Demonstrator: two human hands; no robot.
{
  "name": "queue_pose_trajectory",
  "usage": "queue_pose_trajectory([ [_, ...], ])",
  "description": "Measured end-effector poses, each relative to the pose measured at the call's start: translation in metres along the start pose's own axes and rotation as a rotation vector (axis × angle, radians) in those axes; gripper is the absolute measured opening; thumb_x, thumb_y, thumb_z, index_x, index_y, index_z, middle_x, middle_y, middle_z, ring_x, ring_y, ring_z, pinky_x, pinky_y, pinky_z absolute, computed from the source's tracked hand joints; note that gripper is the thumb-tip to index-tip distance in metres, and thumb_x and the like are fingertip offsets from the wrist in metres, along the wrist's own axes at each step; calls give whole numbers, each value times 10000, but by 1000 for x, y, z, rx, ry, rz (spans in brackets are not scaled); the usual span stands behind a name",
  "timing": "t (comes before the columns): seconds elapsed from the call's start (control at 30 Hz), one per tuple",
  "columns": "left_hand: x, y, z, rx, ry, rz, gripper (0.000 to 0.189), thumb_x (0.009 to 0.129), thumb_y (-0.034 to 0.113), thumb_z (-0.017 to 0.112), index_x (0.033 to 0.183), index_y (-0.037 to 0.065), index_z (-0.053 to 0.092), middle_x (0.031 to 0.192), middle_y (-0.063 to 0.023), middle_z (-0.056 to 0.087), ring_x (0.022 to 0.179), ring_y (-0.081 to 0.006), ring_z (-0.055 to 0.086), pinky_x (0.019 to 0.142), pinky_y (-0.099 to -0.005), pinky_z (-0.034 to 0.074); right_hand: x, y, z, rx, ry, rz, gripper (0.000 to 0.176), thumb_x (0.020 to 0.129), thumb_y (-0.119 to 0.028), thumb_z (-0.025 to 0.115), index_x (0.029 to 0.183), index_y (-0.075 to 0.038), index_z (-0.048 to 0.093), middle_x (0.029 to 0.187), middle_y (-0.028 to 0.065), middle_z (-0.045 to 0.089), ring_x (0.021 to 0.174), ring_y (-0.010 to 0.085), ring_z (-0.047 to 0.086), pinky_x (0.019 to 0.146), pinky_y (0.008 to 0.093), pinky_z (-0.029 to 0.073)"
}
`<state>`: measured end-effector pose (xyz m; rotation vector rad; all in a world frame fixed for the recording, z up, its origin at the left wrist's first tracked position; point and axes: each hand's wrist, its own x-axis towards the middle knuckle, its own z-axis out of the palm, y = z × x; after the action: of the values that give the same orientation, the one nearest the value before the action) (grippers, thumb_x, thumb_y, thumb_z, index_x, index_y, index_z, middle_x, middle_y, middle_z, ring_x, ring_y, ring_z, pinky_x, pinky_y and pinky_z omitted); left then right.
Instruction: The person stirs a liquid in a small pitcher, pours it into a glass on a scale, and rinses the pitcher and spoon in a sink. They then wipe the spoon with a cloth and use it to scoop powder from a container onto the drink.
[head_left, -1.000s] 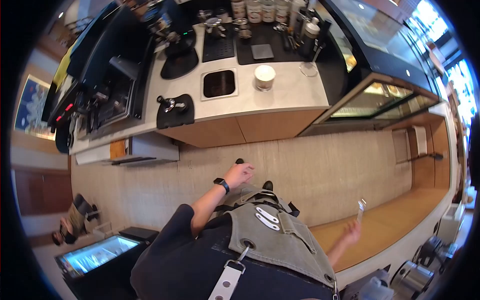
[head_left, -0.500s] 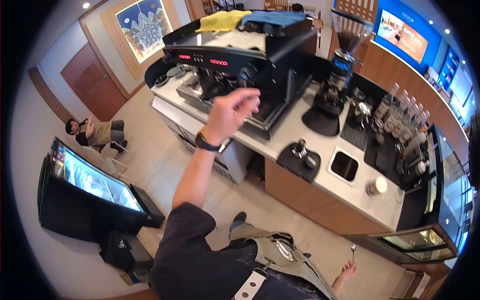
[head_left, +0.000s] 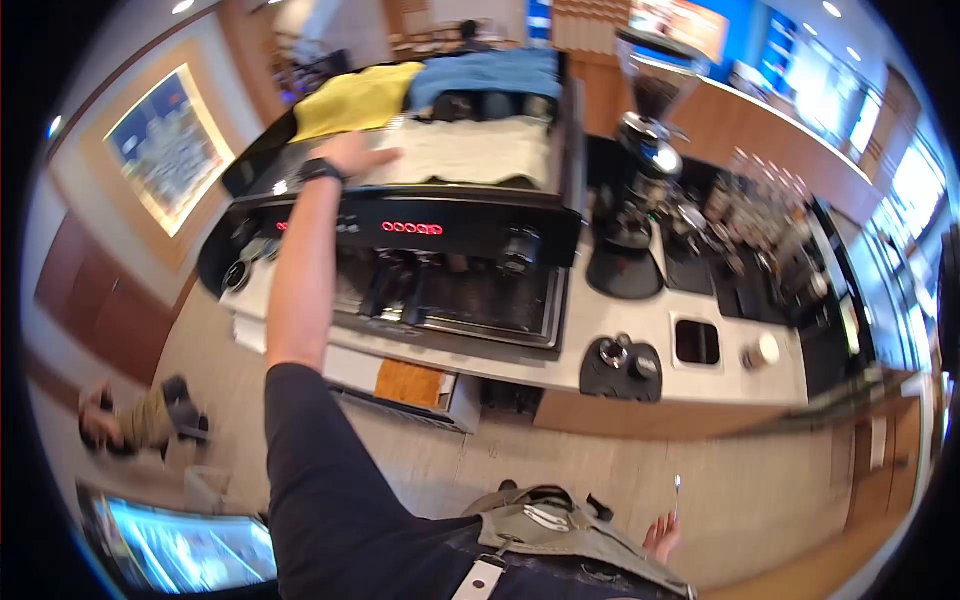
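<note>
You are reaching your left hand [head_left: 352, 155] up to the top of the big black coffee machine [head_left: 440, 228], in the upper middle of the frame. It is lying open and flat on the edge of the white cloth [head_left: 470, 150], with the yellow cloth [head_left: 355, 98] just behind it. Down in the lower right, your right hand [head_left: 660, 537] is pinching a small spoon [head_left: 677, 490] that is pointing up. I think the white cloth could be sliding off if you are tugging fast, because it is lying loose. The spoon could be slipping out too, since you are looking away from it.
</note>
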<state>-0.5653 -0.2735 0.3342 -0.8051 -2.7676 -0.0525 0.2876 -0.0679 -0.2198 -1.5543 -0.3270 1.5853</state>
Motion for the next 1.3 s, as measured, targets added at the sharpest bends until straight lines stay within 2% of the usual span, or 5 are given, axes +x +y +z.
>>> queue_pose_trajectory([
  [0.13,23,-28,6,-527,-87,179,460,983,469,692,975,13,757,779,-9,695,672,-144,611,598,-370,491,-17,20,23,279,-84,73,454,1053,-380,563,1435,-135,577,1496,-33,551,1317,218,526,1012,370,455],
  [0.33,-69,-44,-25,-2137,-93,212,528,1055,298,567,1412,-91,568,1414,-218,642,1278,-318,642,1154,-452,452,-121,-41,110,438,-424,9,319,1033,-288,655,1333,-186,617,1342,-47,628,1216,192,557,974,392,463],
  [0.57,-315,189,188,-2366,-52,522,583,1078,356,513,1510,-35,491,1568,-254,480,1457,-441,455,1206,-634,371,-282,-103,230,368,-975,-234,286,1086,-276,608,1329,-129,582,1016,34,702,932,195,689,840,359,543],
  [0.7,-373,364,102,-2680,-449,197,534,1030,7,566,1534,58,398,1486,-121,538,1233,-225,625,1031,-409,527,-307,-75,260,73,-937,-364,288,1120,-251,546,1360,-92,542,909,22,628,786,73,585,644,222,453],
  [1.3,-394,473,131,-1732,-303,631,174,1095,75,499,1145,-18,637,1081,-79,675,965,-158,639,889,-307,507,-284,-124,163,-783,-441,-872,229,1101,-230,526,1144,-38,643,800,171,697,697,381,692,612,464,502],
])
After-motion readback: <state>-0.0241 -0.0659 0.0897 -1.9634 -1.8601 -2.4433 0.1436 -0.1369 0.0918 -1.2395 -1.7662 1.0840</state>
